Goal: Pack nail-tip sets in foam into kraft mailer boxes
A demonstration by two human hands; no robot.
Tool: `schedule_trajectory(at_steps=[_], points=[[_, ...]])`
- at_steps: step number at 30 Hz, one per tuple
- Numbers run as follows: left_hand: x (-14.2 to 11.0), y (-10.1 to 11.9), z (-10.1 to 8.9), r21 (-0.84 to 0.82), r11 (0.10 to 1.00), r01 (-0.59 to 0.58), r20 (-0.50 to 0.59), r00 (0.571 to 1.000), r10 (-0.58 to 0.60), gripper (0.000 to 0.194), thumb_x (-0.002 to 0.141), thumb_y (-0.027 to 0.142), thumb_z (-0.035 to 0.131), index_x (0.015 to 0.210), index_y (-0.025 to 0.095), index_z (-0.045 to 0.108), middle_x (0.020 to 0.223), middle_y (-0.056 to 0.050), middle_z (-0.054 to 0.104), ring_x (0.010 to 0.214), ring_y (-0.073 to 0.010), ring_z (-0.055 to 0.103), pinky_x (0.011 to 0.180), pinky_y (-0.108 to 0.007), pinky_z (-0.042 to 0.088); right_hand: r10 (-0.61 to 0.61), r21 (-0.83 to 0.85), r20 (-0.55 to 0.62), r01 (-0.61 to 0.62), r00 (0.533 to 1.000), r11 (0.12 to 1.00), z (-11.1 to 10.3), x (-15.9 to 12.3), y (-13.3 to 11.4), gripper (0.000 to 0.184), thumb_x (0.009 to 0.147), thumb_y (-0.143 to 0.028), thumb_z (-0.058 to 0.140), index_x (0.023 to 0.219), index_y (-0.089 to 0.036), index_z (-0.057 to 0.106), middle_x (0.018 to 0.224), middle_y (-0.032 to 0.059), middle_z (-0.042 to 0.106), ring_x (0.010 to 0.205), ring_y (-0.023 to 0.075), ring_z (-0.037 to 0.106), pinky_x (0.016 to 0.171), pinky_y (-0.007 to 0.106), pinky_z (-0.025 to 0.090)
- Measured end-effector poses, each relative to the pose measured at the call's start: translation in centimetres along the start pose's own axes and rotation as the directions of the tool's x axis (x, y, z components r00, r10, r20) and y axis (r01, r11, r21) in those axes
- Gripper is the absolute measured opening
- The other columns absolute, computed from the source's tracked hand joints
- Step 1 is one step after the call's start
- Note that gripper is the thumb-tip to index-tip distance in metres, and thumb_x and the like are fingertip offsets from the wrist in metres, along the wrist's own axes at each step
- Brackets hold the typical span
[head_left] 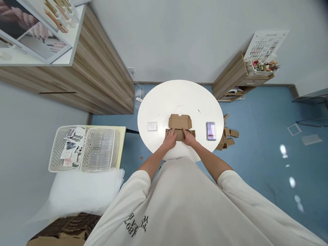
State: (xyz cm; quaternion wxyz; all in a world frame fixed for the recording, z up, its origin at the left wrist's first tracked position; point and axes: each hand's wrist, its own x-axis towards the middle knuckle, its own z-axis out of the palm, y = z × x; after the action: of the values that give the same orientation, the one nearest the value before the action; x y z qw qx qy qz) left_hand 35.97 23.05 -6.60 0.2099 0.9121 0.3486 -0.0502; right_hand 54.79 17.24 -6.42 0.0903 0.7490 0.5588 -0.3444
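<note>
A brown cardboard box (180,122) lies partly folded on the white round table (164,99), its lid flap spread away from me. My left hand (171,137) grips the left part of the near section, thumb and fingers on the cardboard. At the right part of that section, my right hand (189,137) grips it the same way. Left of the box rests a small flat, clear or white case (152,126). To the right is a purple rectangular pack (211,131), its print blurred.
Folded cardboard boxes (225,138) lie piled on the floor right of the table. On a side table at left stand two white baskets (98,167), with cards and clear cases inside. Translucent sheets (84,191) lie nearer me. Wooden cabinets (107,78) stand at the wall.
</note>
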Motion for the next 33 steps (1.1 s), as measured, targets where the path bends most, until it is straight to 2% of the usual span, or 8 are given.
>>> schedule_trajectory(at_steps=[3, 5, 7, 12, 20, 24, 27, 33], points=[[-2.4, -1.5, 0.1, -0.031, 0.990, 0.138, -0.160, 0.977, -0.141, 0.073, 0.081, 0.008, 0.056, 0.151, 0.017, 0.035, 0.165, -0.018, 0.020, 0.148, -0.0341, 0.030, 0.115, -0.049, 0.029, 0.029, -0.004, 0.036, -0.029, 0.999, 1.000, -0.2, -0.3, -0.3, 0.107, 0.092, -0.033, 0.062, 0.162, -0.019, -0.017, 0.143, 0.0181, 0.055, 0.122, 0.0322, 0.057, 0.091, 0.035, 0.047], [-3.7, -2.7, 0.3, -0.075, 0.963, 0.258, -0.189, 0.945, -0.268, 0.077, 0.081, 0.009, 0.055, 0.154, 0.015, 0.030, 0.164, -0.020, 0.021, 0.147, -0.0343, 0.031, 0.114, -0.049, 0.031, 0.049, -0.012, 0.052, -0.049, 0.997, 0.999, -0.3, -0.5, -0.6, 0.106, 0.094, -0.035, 0.060, 0.161, -0.018, -0.020, 0.138, 0.0191, 0.058, 0.116, 0.0321, 0.061, 0.089, 0.035, 0.047], [-4.4, -3.8, 0.5, -0.102, 0.948, 0.302, -0.168, 0.934, -0.315, 0.076, 0.083, 0.012, 0.055, 0.154, 0.016, 0.029, 0.163, -0.020, 0.023, 0.143, -0.0343, 0.037, 0.110, -0.048, 0.036, 0.063, -0.026, 0.060, -0.061, 0.996, 0.998, -0.4, -0.6, -0.8, 0.105, 0.095, -0.035, 0.058, 0.161, -0.017, -0.021, 0.133, 0.0195, 0.061, 0.112, 0.0323, 0.062, 0.088, 0.036, 0.048], [-3.8, -4.4, 0.6, -0.103, 0.960, 0.261, -0.090, 0.959, -0.270, 0.077, 0.086, 0.011, 0.053, 0.157, 0.026, 0.026, 0.164, -0.016, 0.022, 0.129, -0.0308, 0.051, 0.102, -0.043, 0.044, 0.086, -0.037, 0.087, -0.083, 0.992, 0.996, -0.9, -0.7, -1.4, 0.108, 0.094, -0.037, 0.059, 0.159, -0.015, -0.024, 0.129, 0.0203, 0.063, 0.110, 0.0321, 0.064, 0.089, 0.037, 0.048], [-1.2, -3.2, 0.2, -0.108, 0.937, 0.333, -0.043, 0.940, -0.339, 0.065, 0.092, 0.017, 0.053, 0.152, 0.026, 0.030, 0.163, -0.016, 0.020, 0.124, -0.0328, 0.054, 0.099, -0.045, 0.045, 0.093, -0.042, 0.097, -0.089, 0.991, 0.995, -0.8, -0.7, -1.7, 0.108, 0.094, -0.036, 0.060, 0.159, -0.016, -0.024, 0.128, 0.0200, 0.063, 0.113, 0.0326, 0.063, 0.091, 0.038, 0.048], [-0.3, -3.3, 0.4, -0.138, 0.929, 0.343, 0.024, 0.939, -0.343, 0.058, 0.092, 0.022, 0.057, 0.146, 0.026, 0.037, 0.154, -0.016, 0.035, 0.126, -0.0333, 0.052, 0.099, -0.044, 0.044, 0.096, -0.043, 0.111, -0.091, 0.989, 0.995, -0.9, -0.8, -1.7, 0.107, 0.095, -0.036, 0.059, 0.159, -0.016, -0.024, 0.129, 0.0199, 0.063, 0.114, 0.0329, 0.062, 0.090, 0.038, 0.049], [-0.1, -3.5, 1.0, -0.200, 0.919, 0.340, 0.054, 0.940, -0.336, 0.057, 0.093, 0.022, 0.056, 0.146, 0.024, 0.037, 0.141, -0.016, 0.047, 0.124, -0.0318, 0.054, 0.101, -0.043, 0.043, 0.098, -0.046, 0.115, -0.093, 0.988, 0.995, -1.0, -0.8, -1.8, 0.107, 0.095, -0.037, 0.058, 0.158, -0.016, -0.026, 0.130, 0.0200, 0.062, 0.114, 0.0328, 0.062, 0.092, 0.039, 0.049], [-0.7, -3.6, 1.4, -0.371, 0.860, 0.350, 0.086, 0.935, -0.343, 0.060, 0.091, 0.014, 0.051, 0.147, 0.026, 0.035, 0.141, -0.016, 0.045, 0.114, -0.0277, 0.061, 0.094, -0.039, 0.048, 0.095, -0.031, 0.125, -0.092, 0.988, 0.995, -1.3, -0.9, -1.8, 0.109, 0.094, -0.038, 0.059, 0.158, -0.016, -0.028, 0.130, 0.0200, 0.062, 0.112, 0.0321, 0.063, 0.091, 0.038, 0.049]])
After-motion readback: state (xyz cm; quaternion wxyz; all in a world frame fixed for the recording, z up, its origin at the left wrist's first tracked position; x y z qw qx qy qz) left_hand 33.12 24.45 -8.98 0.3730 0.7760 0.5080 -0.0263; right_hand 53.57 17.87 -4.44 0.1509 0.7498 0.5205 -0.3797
